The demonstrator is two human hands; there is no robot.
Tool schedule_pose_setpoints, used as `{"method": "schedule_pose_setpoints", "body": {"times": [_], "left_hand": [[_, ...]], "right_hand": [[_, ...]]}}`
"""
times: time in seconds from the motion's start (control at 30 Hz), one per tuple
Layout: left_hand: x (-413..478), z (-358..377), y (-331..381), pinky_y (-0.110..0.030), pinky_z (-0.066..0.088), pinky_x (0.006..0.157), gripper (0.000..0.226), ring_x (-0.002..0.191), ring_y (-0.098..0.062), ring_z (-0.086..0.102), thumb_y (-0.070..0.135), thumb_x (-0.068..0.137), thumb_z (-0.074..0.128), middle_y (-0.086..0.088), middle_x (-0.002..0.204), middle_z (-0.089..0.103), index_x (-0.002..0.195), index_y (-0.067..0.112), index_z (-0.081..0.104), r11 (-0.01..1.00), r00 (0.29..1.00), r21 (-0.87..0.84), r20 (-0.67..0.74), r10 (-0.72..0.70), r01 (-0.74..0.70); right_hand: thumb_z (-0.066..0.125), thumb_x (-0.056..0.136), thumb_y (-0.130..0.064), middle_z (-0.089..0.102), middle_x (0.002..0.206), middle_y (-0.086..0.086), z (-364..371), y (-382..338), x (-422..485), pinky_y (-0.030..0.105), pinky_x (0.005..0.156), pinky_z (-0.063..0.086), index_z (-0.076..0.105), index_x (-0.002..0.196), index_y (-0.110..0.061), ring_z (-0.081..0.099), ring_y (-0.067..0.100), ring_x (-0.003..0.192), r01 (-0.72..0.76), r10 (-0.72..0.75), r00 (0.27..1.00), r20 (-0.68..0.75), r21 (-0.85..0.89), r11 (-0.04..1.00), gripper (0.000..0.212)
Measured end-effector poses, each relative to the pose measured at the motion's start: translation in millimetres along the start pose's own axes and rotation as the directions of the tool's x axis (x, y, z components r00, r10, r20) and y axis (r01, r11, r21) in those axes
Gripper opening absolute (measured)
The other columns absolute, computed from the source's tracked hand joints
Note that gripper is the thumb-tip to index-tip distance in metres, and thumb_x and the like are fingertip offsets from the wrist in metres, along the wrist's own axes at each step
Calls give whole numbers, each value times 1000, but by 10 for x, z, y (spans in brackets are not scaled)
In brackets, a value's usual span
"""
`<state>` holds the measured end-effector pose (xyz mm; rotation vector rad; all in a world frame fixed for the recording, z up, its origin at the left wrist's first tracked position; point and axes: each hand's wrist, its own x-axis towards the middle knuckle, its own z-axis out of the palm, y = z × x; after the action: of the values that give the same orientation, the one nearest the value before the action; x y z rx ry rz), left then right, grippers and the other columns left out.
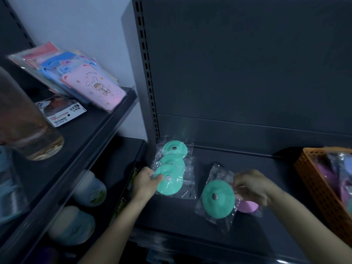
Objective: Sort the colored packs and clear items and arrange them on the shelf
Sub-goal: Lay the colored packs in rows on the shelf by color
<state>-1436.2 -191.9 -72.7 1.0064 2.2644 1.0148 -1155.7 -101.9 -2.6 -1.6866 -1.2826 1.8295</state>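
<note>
Pinching with both hands. Left hand (145, 181): fingers (159, 177) narrow, thumb on top, nipping the left edge of the front pack (168, 184). That pack is the nearest of three overlapping green-disc packs in a row (174, 149) at the left rear of the shelf (266, 168), just beside the upright.

Right hand (251, 187): fingers (238, 184) curled tight on the right edge of a fourth green pack (218, 199). They're blurred, so exact finger placement is unclear. This pack is tilted at mid-shelf, apart from the row. Can't tell if its lower corner touches the shelf.

A pink item (247, 206) sits under the right hand, half hidden. Can't tell if the hand holds it too.

Handling, my read:
- Light. The disc looks like soft rubber, flexible, with a small metal centre. Not fragile.
- The bag is thin, slick film, loose around the disc.
- Gripped by film alone, the disc will likely swing and slide inside. Better to pinch through the film onto the disc rim.
- Overlapped packs will probably skate on each other, so steady the row while adding to it.

The orange basket (312, 180) at the shelf's right end holds more bagged items, purple and blue. A side rack (114, 115) on the left carries flat pink and blue packs.
</note>
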Motion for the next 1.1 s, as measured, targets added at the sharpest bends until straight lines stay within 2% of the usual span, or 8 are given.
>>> {"method": "schedule_pose_setpoints", "body": {"times": [0.37,0.5,0.6,0.7,0.77,0.87,0.97,1.1], "left_hand": [[-3,-28,-35,-30,44,62,17,69,-19,57,21,88,60,-3,73,63,76,8,60,1000,1000,24,15,4,-4],[20,-49,-61,-26,40,62,11,74,-18,58,19,87,64,-2,78,63,81,9,62,1000,1000,6,4,-8,8],[22,-61,-51,-27,44,69,12,79,-21,58,15,85,66,-5,84,63,89,4,63,1000,1000,-4,-27,-13,13],[-21,-105,-48,-26,40,69,12,76,-20,56,15,86,64,-1,80,58,93,6,58,999,987,27,-151,46,-42],[-83,-141,-38,-26,40,66,11,73,-18,57,19,89,61,1,77,61,87,9,59,995,979,1,-174,103,-104],[-214,-187,8,-26,48,58,23,65,-15,63,32,92,56,-1,74,67,81,11,60,973,1000,-229,31,0,7],[-308,-216,21,-18,51,55,22,63,-8,64,32,89,63,-3,76,69,87,10,63,891,930,-384,355,-98,241],[-319,-266,-72,-14,49,53,7,59,-6,59,8,84,67,-3,71,65,90,7,65,896,933,-371,340,-115,245]], "right_hand": [[47,70,12,68,74,15,82,17,-52,24,51,56,68,59,-3,68,21,60,-152,62,964,260,339,928,28],[52,62,12,69,77,15,266,68,-78,25,50,57,62,72,0,68,21,60,-222,88,950,299,453,863,18],[50,73,14,70,77,17,433,114,-79,26,53,57,62,74,4,70,22,61,-250,97,935,341,440,863,16],[45,78,15,50,49,9,584,171,-79,29,61,59,57,61,1,52,15,44,-227,44,926,376,458,860,25],[43,79,14,35,46,5,657,205,-76,30,65,58,54,52,-3,36,13,46,-210,7,922,387,484,850,34],[42,81,15,32,47,5,758,204,-88,34,72,60,46,62,-4,41,13,44,-194,-29,921,388,523,830,27],[43,82,16,49,51,10,841,211,-104,35,76,59,45,64,-3,58,17,51,-149,-49,933,355,510,847,27],[53,83,14,64,77,21,873,269,-138,31,63,59,58,82,2,65,25,68,-20,-58,974,218,340,940,12]]}}
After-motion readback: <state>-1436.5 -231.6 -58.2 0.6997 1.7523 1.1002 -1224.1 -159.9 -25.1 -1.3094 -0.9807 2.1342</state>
